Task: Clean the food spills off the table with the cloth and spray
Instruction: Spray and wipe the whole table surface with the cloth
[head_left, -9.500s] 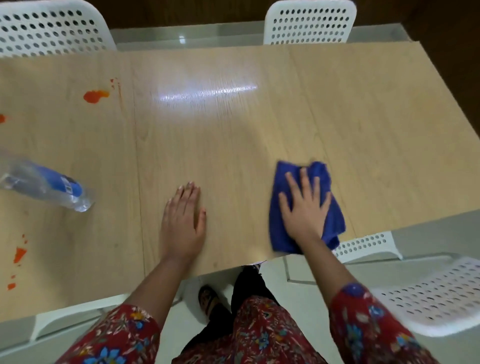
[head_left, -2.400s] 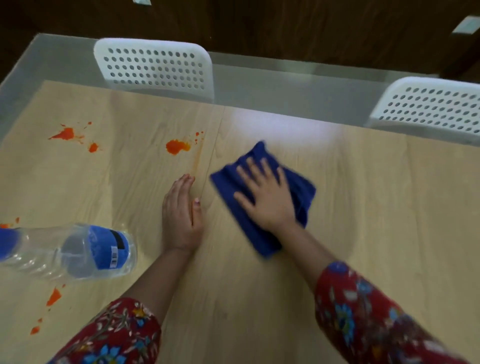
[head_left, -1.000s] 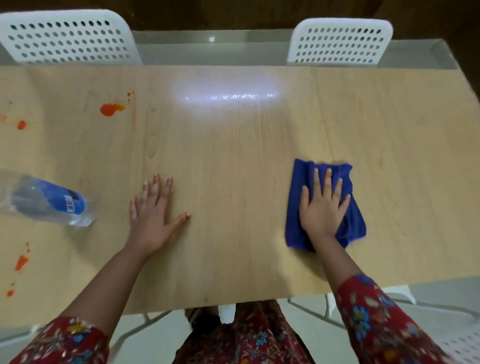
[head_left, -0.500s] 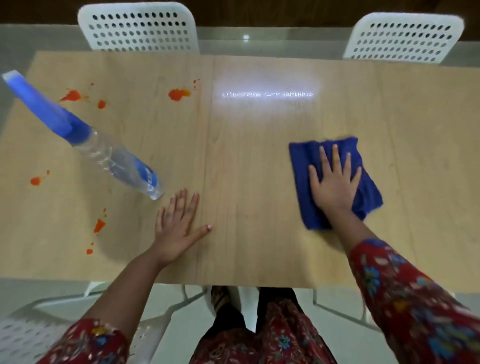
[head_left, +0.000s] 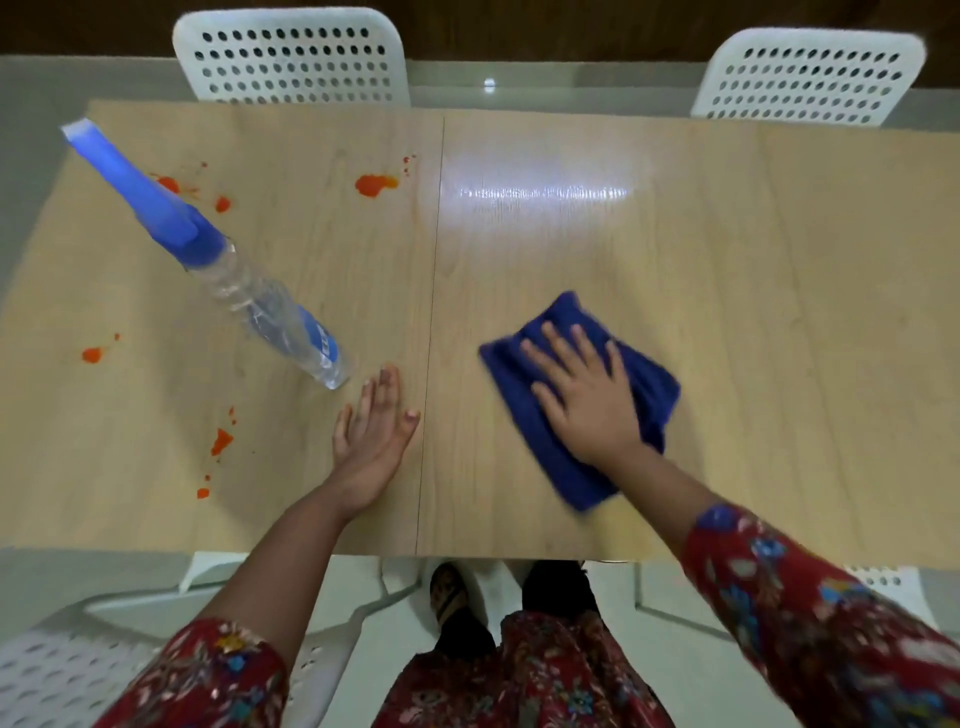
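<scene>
The blue cloth (head_left: 566, 473) lies crumpled on the wooden table (head_left: 779, 312), toward its near edge. The right hand (head_left: 587, 400) presses flat on top of the cloth, fingers straight and slightly spread, gripping nothing; the cloth's outline looks blurred.

Left of the cloth, across a thin dark seam (head_left: 428, 364) in the tabletop, the left hand (head_left: 371, 436) rests palm down on bare wood, fingers straight and close together, thumb out toward the cloth, holding nothing.

Further left of the cloth, just past the left hand's fingertips, is the spray bottle (head_left: 260, 301). Its clear base is the end nearer the cloth and its blue trigger head points away. Whether it stands or lies on its side cannot be told from this wide view.

Orange-red food spills sit well apart from the cloth, all beyond the seam: one blot (head_left: 375, 184) far-left of the cloth, smaller spots (head_left: 222, 203) by the trigger head, one spot (head_left: 92, 355) past the bottle, and a few drips (head_left: 221, 441) left of the left hand.

Two white perforated chairs (head_left: 291, 57) stand at the table's far side, opposite the cloth. Red floral sleeves (head_left: 831, 623) cover both forearms.
</scene>
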